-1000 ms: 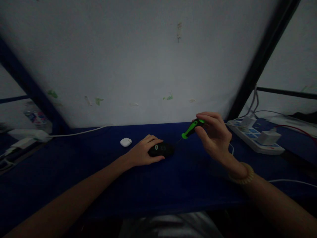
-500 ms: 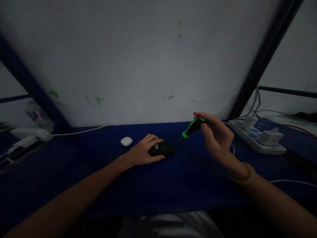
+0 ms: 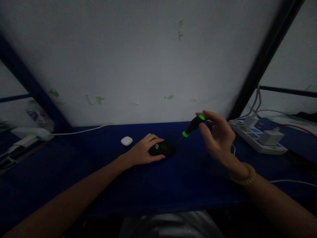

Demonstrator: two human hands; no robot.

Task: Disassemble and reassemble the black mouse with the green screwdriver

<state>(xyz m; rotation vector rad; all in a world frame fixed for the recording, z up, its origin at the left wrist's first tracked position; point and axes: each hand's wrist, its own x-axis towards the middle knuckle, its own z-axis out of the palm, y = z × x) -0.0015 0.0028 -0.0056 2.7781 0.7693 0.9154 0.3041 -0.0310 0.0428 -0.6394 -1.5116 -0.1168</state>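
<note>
Change vs earlier: screwdriver (image 3: pixel 193 125) has turned about its own axis. A second ago a long green stripe showed along the handle; now that face is nearly all black, with the green end cap and green collar showing. Right hand (image 3: pixel 219 137) has shifted its fingers to match: the thumb has slid back toward the handle's end, and the fingers sit a bit straighter. Left hand (image 3: pixel 146 150) and mouse (image 3: pixel 166 148) match the earlier frames; only a slight camera drift.

Pose: left forearm comes in from lower left, palm down on the desk (image 3: pixel 160 195), thumb along the mouse's near side, fingers over its far side. Grip closed round the mouse's left end. Right forearm comes in from lower right, wrist raised, band (image 3: pixel 244 175) on it. Right thumb and fingertips pinch the handle's upper end, palm open, a light hold.

Mouse lies on the desk, in front of the person. Screwdriver slants, handle up and right, shaft down-left to the mouse's right end; whether the tip touches can't be told.

White case (image 3: pixel 126 141) lies left of the left hand, apart from it. Power strip (image 3: pixel 266 149) with chargers (image 3: pixel 270 137) right of the right hand.
</note>
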